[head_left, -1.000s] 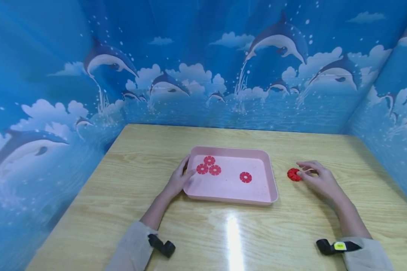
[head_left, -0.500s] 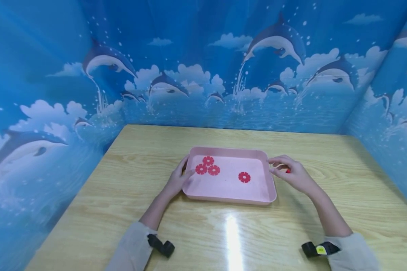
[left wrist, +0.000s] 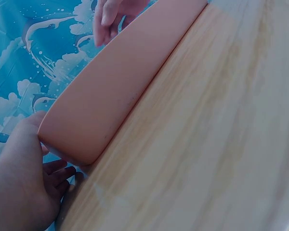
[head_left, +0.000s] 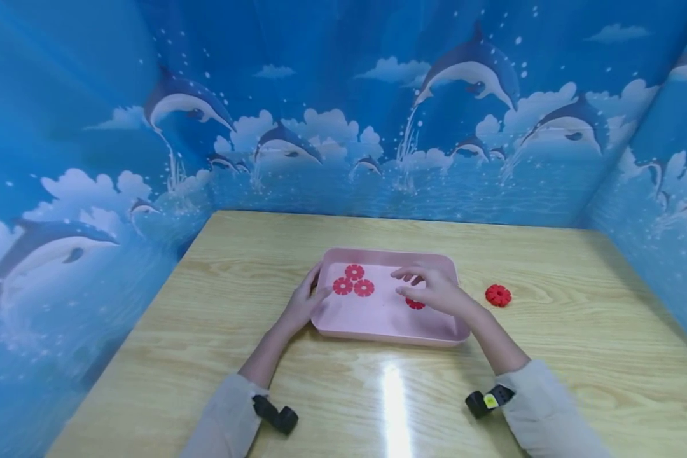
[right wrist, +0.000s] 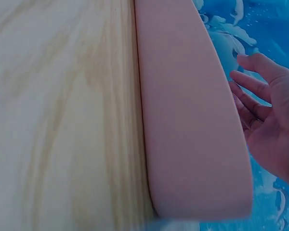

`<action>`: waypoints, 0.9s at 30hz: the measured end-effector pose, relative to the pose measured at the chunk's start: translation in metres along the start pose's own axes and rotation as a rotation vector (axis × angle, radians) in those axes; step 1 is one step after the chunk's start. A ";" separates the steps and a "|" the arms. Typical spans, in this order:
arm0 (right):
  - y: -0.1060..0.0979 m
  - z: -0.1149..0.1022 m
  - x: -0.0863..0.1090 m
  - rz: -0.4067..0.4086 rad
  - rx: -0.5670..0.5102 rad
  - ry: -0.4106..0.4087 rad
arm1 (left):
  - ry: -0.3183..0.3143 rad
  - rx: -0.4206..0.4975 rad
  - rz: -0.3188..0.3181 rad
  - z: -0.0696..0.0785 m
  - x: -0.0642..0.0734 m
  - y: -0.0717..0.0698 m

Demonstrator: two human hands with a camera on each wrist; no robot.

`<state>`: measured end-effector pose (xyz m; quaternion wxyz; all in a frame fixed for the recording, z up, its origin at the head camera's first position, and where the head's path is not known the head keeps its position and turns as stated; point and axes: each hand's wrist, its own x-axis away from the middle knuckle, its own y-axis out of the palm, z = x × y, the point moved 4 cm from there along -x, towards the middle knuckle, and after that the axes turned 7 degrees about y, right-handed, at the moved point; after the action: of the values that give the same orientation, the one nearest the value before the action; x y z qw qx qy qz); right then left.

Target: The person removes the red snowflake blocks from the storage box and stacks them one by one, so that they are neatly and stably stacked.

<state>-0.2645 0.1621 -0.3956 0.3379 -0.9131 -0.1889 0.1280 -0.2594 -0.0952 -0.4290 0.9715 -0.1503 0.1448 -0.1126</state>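
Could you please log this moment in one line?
left hand: holds tray; right hand: above tray, fingers apart; red discs: four visible in tray; red pile: on table beside tray

Looks bright and fairly even in the head view, with a white streak of glare (head_left: 395, 413) down the near part of the surface (head_left: 206, 305). Appears dimmer, hazier and softly blurred in both wrist views.

A wood-grained table (head_left: 252, 254) bears a pink tray (head_left: 372, 321) and, to its right, stacked red notched discs (head_left: 498, 295).
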 end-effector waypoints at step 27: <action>0.059 0.009 -0.050 -0.087 0.065 0.149 | -0.020 -0.022 0.038 -0.036 -0.007 0.004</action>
<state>-0.2975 0.1042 -0.4359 0.3855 -0.8997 -0.1984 0.0509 -0.2764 -0.0991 -0.4609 0.9731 -0.1594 0.1389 -0.0910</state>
